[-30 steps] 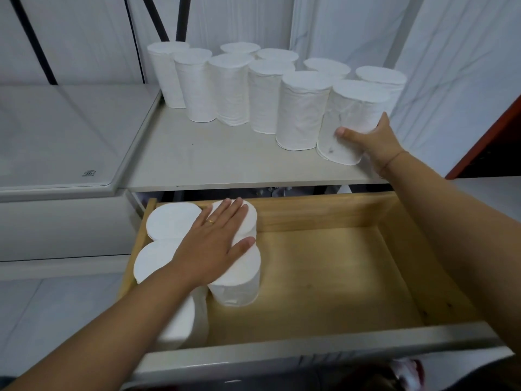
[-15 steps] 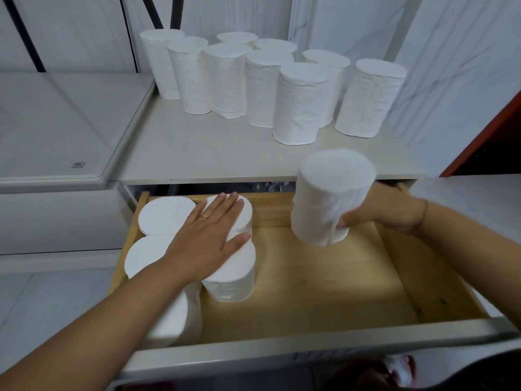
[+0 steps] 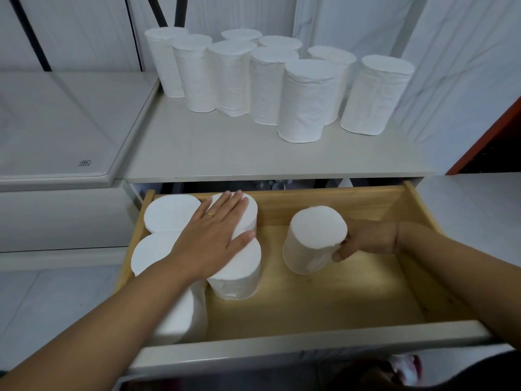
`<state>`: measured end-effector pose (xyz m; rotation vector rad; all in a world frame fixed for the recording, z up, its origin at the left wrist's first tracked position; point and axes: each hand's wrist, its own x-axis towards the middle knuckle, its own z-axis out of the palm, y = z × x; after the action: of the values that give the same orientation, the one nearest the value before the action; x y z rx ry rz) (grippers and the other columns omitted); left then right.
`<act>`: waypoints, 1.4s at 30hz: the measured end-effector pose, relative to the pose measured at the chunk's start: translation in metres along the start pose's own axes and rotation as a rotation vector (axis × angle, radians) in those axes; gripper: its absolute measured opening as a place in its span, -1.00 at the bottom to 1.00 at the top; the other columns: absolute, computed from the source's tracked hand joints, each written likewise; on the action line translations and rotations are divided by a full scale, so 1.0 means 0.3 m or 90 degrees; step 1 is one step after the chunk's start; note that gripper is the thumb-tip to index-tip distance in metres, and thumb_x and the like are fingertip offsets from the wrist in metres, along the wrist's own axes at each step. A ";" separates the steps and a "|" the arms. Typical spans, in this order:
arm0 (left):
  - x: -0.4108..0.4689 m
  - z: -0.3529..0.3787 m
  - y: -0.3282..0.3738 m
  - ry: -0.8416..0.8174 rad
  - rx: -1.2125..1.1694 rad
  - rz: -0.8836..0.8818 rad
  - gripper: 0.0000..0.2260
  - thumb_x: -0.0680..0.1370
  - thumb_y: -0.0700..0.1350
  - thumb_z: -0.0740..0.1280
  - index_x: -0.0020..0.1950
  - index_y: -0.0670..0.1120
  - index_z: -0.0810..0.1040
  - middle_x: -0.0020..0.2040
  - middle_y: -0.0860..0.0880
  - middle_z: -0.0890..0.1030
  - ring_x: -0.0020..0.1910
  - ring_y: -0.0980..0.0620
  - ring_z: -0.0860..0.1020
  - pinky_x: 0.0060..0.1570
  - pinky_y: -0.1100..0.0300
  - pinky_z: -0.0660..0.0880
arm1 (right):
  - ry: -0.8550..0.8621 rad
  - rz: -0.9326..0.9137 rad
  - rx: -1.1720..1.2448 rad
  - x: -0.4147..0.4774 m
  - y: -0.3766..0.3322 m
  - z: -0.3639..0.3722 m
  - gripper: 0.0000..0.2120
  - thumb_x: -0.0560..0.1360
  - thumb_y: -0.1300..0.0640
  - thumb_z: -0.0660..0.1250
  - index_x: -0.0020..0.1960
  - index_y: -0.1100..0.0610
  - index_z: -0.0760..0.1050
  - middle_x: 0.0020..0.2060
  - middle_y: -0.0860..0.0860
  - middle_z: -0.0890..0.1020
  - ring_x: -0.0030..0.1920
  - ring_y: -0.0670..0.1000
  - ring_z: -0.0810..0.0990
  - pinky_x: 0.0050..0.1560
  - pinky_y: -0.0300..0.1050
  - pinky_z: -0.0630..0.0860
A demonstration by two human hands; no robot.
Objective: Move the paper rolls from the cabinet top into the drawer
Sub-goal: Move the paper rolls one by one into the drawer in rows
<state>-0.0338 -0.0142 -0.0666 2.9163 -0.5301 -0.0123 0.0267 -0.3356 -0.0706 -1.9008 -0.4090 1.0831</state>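
My right hand (image 3: 366, 239), clamped on a white cylindrical paper roll (image 3: 314, 239), has carried it off the pale cabinet surface (image 3: 225, 153) and down into the open wooden drawer (image 3: 338, 292); whether it touches the floor I cannot tell. My left hand (image 3: 214, 238) stays flat, fingers spread, on four stowed rolls (image 3: 169, 213). Nine white rolls (image 3: 307, 100) wait above.

We counted 9 paper rolls (image 3: 304, 100) upright on the cabinet top (image 3: 225, 153), 4 more standing in the drawer (image 3: 338, 294) at left, plus 1 roll (image 3: 313, 238) held over the drawer, approx. 14 total. 2 hands, 1 ring (image 3: 210, 213).
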 end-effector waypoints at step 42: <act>-0.007 0.013 0.003 0.018 0.029 0.006 -0.32 0.49 0.30 -0.30 0.54 -0.01 -0.12 0.56 0.06 -0.12 0.51 0.12 -0.19 0.46 0.10 -0.22 | -0.112 0.237 0.288 0.122 -0.260 0.511 -0.75 0.50 0.04 0.36 0.13 0.08 0.45 0.16 0.05 0.55 0.22 0.08 0.50 0.26 -0.06 0.48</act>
<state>-0.0363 -0.0150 -0.0702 2.9538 -0.5478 0.0441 -0.0671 -0.1872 -0.0604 -1.5110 0.1008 1.4533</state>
